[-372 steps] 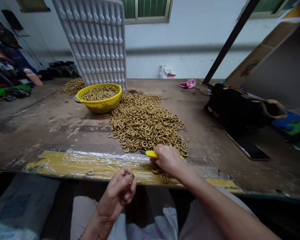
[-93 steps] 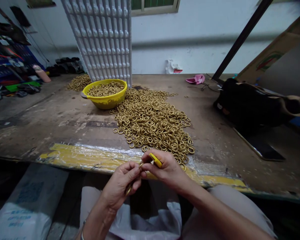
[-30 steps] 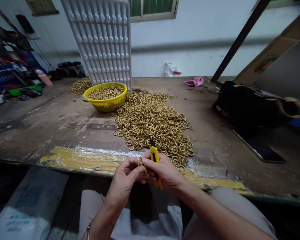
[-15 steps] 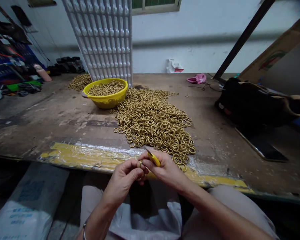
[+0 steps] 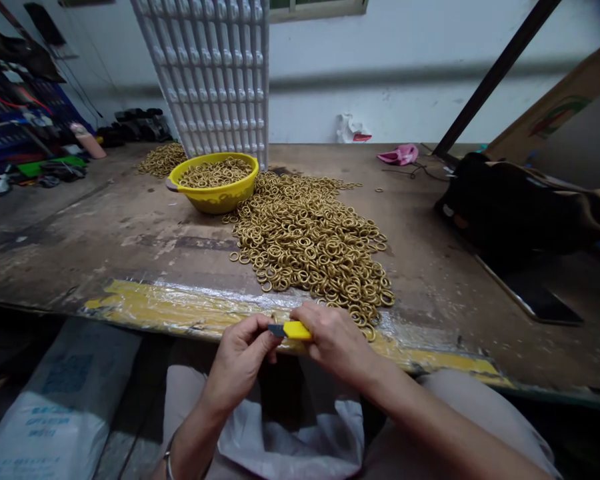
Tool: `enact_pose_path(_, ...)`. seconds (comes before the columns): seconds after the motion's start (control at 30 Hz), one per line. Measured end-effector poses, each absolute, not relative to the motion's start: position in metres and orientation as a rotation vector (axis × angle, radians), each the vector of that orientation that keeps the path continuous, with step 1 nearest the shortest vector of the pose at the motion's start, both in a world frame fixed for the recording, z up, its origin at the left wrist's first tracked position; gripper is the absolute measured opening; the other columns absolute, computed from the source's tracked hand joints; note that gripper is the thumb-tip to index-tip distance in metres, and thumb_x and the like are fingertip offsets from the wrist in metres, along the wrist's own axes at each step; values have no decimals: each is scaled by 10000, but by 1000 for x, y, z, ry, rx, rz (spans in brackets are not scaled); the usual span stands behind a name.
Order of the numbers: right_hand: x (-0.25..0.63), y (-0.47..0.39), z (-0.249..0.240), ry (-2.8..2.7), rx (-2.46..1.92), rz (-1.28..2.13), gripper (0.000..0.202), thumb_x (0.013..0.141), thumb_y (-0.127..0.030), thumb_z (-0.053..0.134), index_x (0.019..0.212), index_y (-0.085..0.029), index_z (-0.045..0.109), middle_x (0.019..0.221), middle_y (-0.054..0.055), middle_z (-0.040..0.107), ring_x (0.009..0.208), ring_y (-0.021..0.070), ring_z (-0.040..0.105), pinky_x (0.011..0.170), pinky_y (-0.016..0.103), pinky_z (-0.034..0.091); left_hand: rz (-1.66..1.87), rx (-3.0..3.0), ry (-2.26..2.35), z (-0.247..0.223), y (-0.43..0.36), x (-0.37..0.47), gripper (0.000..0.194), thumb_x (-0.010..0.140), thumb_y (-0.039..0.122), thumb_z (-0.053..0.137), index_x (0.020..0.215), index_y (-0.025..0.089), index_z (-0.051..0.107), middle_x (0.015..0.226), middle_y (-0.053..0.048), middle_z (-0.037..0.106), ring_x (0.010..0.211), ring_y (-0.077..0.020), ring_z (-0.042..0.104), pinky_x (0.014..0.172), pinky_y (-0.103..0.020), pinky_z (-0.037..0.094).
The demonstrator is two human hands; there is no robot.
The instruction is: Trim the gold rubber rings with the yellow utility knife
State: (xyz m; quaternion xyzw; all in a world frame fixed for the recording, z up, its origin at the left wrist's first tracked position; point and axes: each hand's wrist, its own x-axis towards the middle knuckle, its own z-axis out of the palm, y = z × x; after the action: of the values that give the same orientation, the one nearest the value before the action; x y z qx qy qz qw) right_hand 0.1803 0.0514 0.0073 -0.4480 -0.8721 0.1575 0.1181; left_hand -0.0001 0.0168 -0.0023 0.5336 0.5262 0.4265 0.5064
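Note:
Between the thumb and fingers of my left hand (image 5: 245, 357) a brass-coloured ring (image 5: 274, 319) is pinched, mostly hidden. My right hand (image 5: 337, 340) is closed round a yellow utility knife (image 5: 297, 330), whose dark blade points left and lies against the ring near my left thumb. Both hands are in front of the table's taped edge, above my lap. Just beyond them a big heap of the same rings (image 5: 310, 240) spreads over the table. Behind its left side stands a yellow basin (image 5: 220, 200) filled with more rings.
An open whitish bag (image 5: 300, 453) is between my knees, under my hands. A phone (image 5: 535, 293) and a black bag (image 5: 520, 207) lie at the right. A ribbed translucent panel (image 5: 215, 80) stands behind the basin. Another ring pile (image 5: 163, 160) is at the back left.
The knife has swung from upright in my right hand to level, its blade now at the ring in my left. My hands have moved slightly apart; the view has shifted a little.

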Motion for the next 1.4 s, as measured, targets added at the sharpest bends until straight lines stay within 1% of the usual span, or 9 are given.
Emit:
enact_pose_path(0.23,179,52,11,-2616,-1332,496,236,726,-58,525,909,-187,600,866,29,657,740,152,563,619,245,313,959,1347,1242,-2,18,-3,197,850,311,556,736,158,606,502,39,519,474,-103,494,530,-223,368)
enact_pose_path(0.4,174,52,12,-2667,-1391,394,126,813,-123,506,888,-179,589,852,49,661,704,153,568,583,249,307,950,1417,1221,0,20,-5,199,849,254,546,676,163,585,523,35,524,472,-93,491,518,-214,368)
enact_pose_path(0.53,169,56,12,-2650,-1492,310,155,863,-134,441,911,-175,583,875,72,662,718,170,581,584,254,324,1005,1362,1182,3,14,-8,149,831,198,545,687,169,574,505,39,524,455,-92,476,518,-220,377)
enact_pose_path(0.67,176,70,12,-2491,-1780,323,168,831,-92,441,835,-155,597,747,82,654,665,179,576,570,259,314,1002,1351,943,10,0,-10,150,770,147,621,627,164,579,591,-10,595,565,-126,537,577,-249,417)
enact_pose_path(0.73,180,74,14,-2345,-1718,470,142,834,-132,466,767,-158,589,684,53,624,624,156,543,558,248,306,994,1314,882,9,-2,-8,120,774,168,639,661,157,602,560,-5,571,561,-127,532,575,-253,420)
enact_pose_path(0.83,177,71,18,-2063,-1425,1008,234,862,-263,481,658,-167,546,572,-17,522,537,104,455,517,219,301,1146,1078,975,-1,6,-3,109,828,256,605,793,155,586,573,34,504,461,-72,440,455,-200,353)
enact_pose_path(0.93,171,64,18,-1820,-1197,1428,234,816,-323,545,646,-163,551,531,-52,451,501,78,392,485,199,298,1228,963,1093,-14,16,3,156,837,304,605,856,161,548,630,42,501,482,-59,433,443,-171,347)
enact_pose_path(1.1,163,55,9,-1561,-1017,1708,164,708,-288,672,692,-153,579,624,-32,558,576,91,490,540,197,383,1195,988,1211,-23,19,14,217,837,378,589,828,166,544,630,49,504,470,-52,409,418,-151,331)
enact_pose_path(1.4,157,54,2,-1301,-930,1949,135,691,-232,630,677,-180,507,559,-23,593,549,140,601,560,252,465,1191,1031,1225,-23,11,23,213,875,379,528,918,171,551,740,6,589,542,-78,512,467,-177,412)
